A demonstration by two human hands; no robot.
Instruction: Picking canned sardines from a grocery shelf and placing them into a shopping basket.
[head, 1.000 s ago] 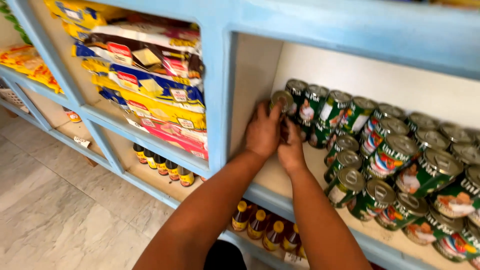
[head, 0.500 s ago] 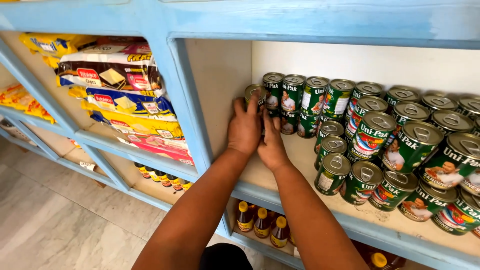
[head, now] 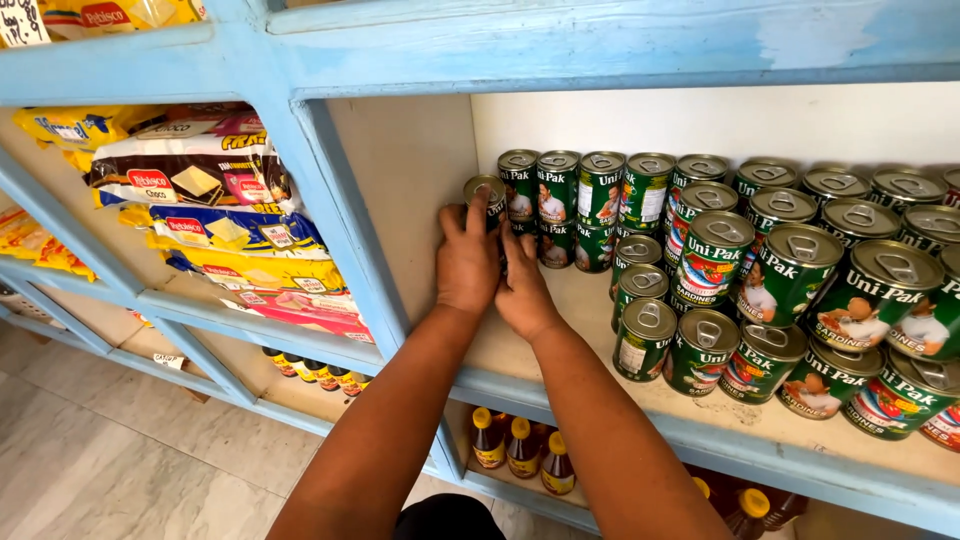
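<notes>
— Right, what sits at the centre?

— A green tin can (head: 487, 195) with a silver ring-pull lid, standing upright at the far left of a pale shelf board (head: 590, 330), close to the shelf's side wall. Both hands are on it.

— What surrounds that can?

— Just right of it, touching or nearly so, a back row of matching green cans (head: 580, 195) stacked two high. Further right of the can, more of the same cans (head: 760, 290) crowd the board in stacked rows, some tilted. Left of the can, past a blue upright post (head: 335, 225), lie stacked snack packets (head: 200, 220). Below the can, on a lower level, stand small bottles with yellow caps (head: 515, 445).

— Anything hidden or cut off?

— The hands cover most of the can's body; only its lid and upper edge show. Cans at the far right run out of view.

— And the fingers?

— The left hand (head: 467, 262) wraps the can's left side, one fingertip up at the lid rim. The right hand (head: 522, 288) presses in beside it, fingers curled against the can's front and right. Both are grasping the can, which stays on the board.
</notes>
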